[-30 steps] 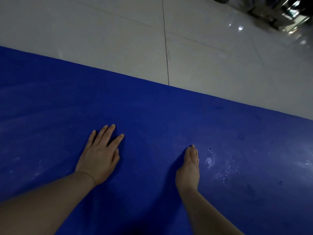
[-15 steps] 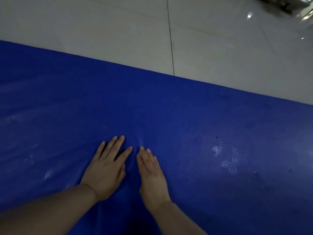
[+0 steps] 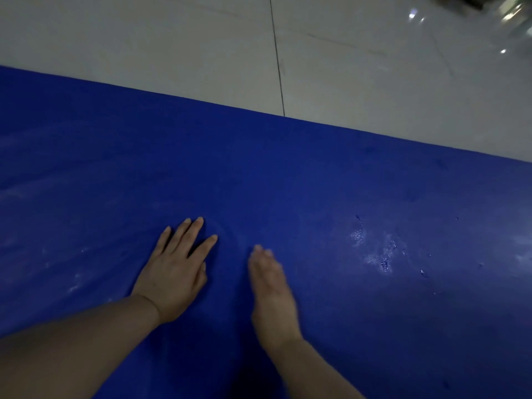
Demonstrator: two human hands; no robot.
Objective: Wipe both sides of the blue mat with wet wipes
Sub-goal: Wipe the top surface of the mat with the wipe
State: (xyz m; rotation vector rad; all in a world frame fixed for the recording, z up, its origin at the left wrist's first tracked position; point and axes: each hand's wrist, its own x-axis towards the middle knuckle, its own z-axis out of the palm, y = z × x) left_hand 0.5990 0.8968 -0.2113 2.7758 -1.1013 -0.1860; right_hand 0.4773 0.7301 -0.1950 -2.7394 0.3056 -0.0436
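The blue mat (image 3: 288, 174) lies flat on the floor and fills most of the view. My left hand (image 3: 175, 272) rests palm down on it with fingers spread, holding nothing. My right hand (image 3: 272, 292) lies on the mat just to the right, fingers together and blurred by motion, with nothing visible in it. A wet, glistening patch (image 3: 374, 249) with droplets marks the mat to the right of my right hand. Pale smears show on the mat's left part. No wet wipe is in view.
Light grey floor tiles (image 3: 172, 47) with a dark grout line (image 3: 277, 61) lie beyond the mat's far edge. Blurred shiny objects (image 3: 506, 12) sit at the top right corner.
My right hand slid left across the mat to beside my left hand, then shifted slightly back right. My left hand stayed flat in place. The view tilted a little.
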